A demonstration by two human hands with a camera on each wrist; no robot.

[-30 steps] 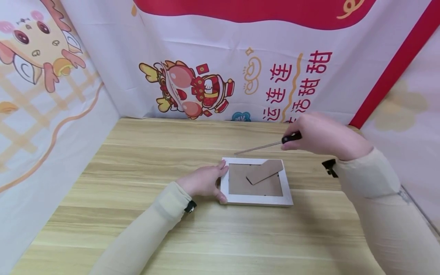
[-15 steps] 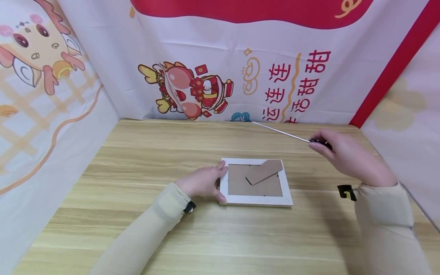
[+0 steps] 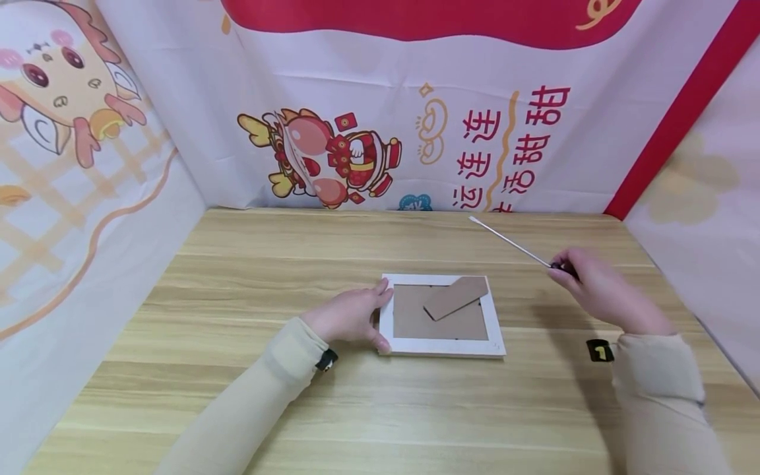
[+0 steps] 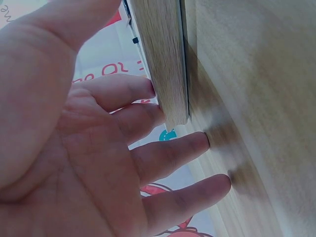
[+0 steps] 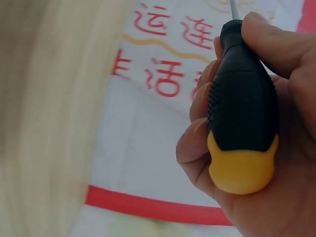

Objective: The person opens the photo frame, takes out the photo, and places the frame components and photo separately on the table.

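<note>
A white picture frame [image 3: 439, 346] lies back side up on the wooden table, its brown backing [image 3: 410, 316] and slanted stand leg [image 3: 457, 298] showing. Along the frame's left side rests my left hand [image 3: 350, 313], with thumb and forefinger at the two left corners. The left wrist view shows fairly straight fingers [image 4: 168, 158]; some touch the frame's side [image 4: 165, 59], others the table. My right hand [image 3: 605, 290] grips a screwdriver [image 3: 516, 245] to the right of the frame, its shaft pointing up and left, away from the frame. Its black and yellow handle [image 5: 244, 108] lies against the palm.
The pale wooden table [image 3: 267, 264] reaches back to a printed white and red curtain [image 3: 356, 66]. Another printed curtain [image 3: 59, 231] bounds the left, and a white one [image 3: 712, 231] the right.
My right hand has moved right and down with the screwdriver, away from above the frame, and the shaft has swung to point up-left. The left hand and frame stay put.
</note>
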